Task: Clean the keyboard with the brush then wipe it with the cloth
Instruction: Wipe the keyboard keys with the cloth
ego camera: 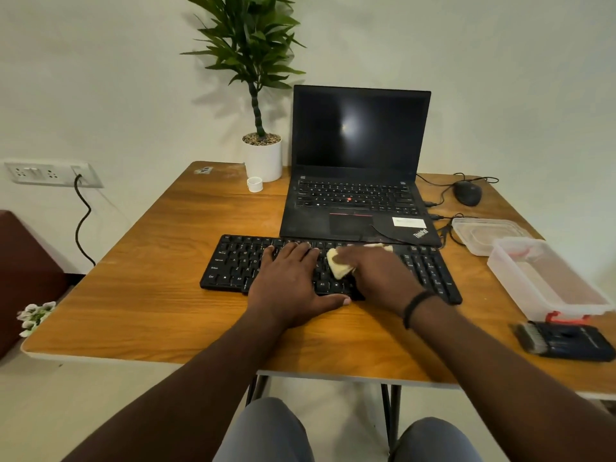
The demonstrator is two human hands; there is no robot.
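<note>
Keyboard: the black keyboard [330, 266] lies flat in the middle of the desk [140, 295], just in front of the laptop.
Cloth: a small pale yellow cloth [338, 265] sits on the keys near the middle of the keyboard, bunched up under the right hand.
Right hand: the right hand [373, 271] is curled over the cloth and presses it down on the keys. It has hold of the cloth.
Left hand: the left hand [293, 278] lies flat and open on the left half of the keyboard, fingers spread, thumb at the front edge. It grips nothing; I think it keeps the keyboard from sliding.
Brush: the dark brush [563, 338] lies by itself near the front right corner of the desk, well apart from both hands.
Done so far: the brush is put down, so the brushing part looks finished.
Left to do: the wiping is under way. I cannot tell how many keys are already wiped.
Around: a laptop [360, 168] stands open behind the keyboard, and a clear box [546, 281] sits at the right edge.
</note>
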